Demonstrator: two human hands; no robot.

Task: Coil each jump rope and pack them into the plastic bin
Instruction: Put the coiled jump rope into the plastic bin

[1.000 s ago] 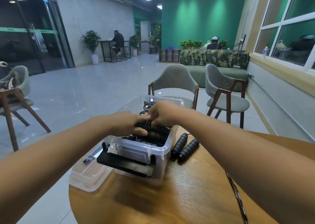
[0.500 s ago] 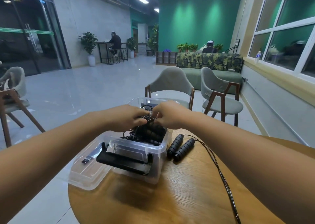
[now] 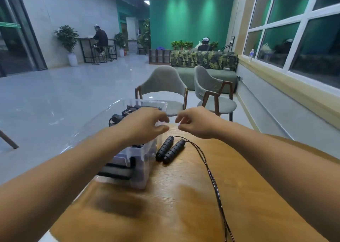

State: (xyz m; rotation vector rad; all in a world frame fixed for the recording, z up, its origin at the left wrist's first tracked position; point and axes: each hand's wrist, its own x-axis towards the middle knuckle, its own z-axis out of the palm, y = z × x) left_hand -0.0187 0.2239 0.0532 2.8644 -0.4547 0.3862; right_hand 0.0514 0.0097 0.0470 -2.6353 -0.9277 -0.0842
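A clear plastic bin [image 3: 145, 160] stands on the round wooden table [image 3: 184, 201], with coiled black jump ropes [image 3: 119, 115] partly visible inside behind my left arm. Two black jump rope handles [image 3: 170, 149] lie side by side just right of the bin, and their thin black cord [image 3: 211, 175] trails toward the near table edge. My left hand [image 3: 145, 124] hovers over the bin with loosely curled fingers, holding nothing. My right hand [image 3: 195, 122] hangs above the handles, fingers relaxed and empty.
The bin's clear lid [image 3: 103, 120] leans out past the table's left edge. Two grey chairs [image 3: 161, 83] [image 3: 211, 89] stand beyond the table, a green sofa [image 3: 207, 74] behind them. Windows line the right wall. Two people sit far off.
Both hands have let go of the coiled rope in the bin and lifted up and slightly right. The camera has turned, so the bin now sits further left.
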